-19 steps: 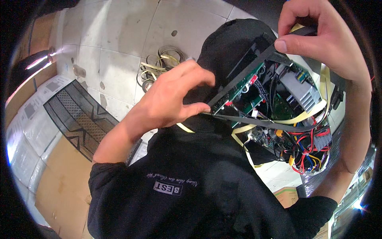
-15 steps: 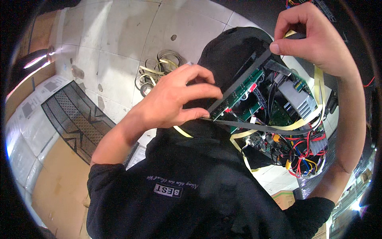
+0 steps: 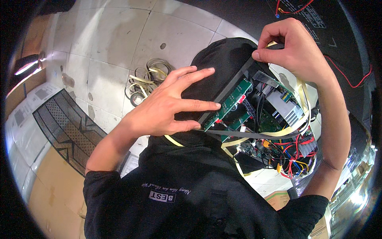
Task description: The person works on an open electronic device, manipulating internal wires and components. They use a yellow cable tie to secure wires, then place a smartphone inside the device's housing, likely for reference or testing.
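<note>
A strip of black tape [image 3: 232, 84] lies along the long edge of an open electronic unit over my lap. My right hand [image 3: 292, 53] pinches this tape at the unit's far corner, thumb against the fingers. At the near corner my left hand [image 3: 161, 107] is open, fingers spread, with thumb tip and one fingertip touching the tape or edge. Inside the unit are a green circuit board [image 3: 235, 97], a grey finned heat sink [image 3: 287, 107] and a bundle of red, yellow and blue wires [image 3: 296, 161]. Pale yellow backing strip [image 3: 304, 97] loops down beside it.
Coiled strips and a tape roll [image 3: 138, 97] lie on the tiled floor [image 3: 115, 51]. To the left are a patterned black mesh panel [image 3: 69, 127] and cardboard [image 3: 55, 181]. A large black surface [image 3: 338, 51] with red wires [image 3: 350, 79] fills the upper right.
My left fingers have straightened and spread from a curled pose. My right hand still pinches the tape at the far corner. The whole view has shifted slightly.
</note>
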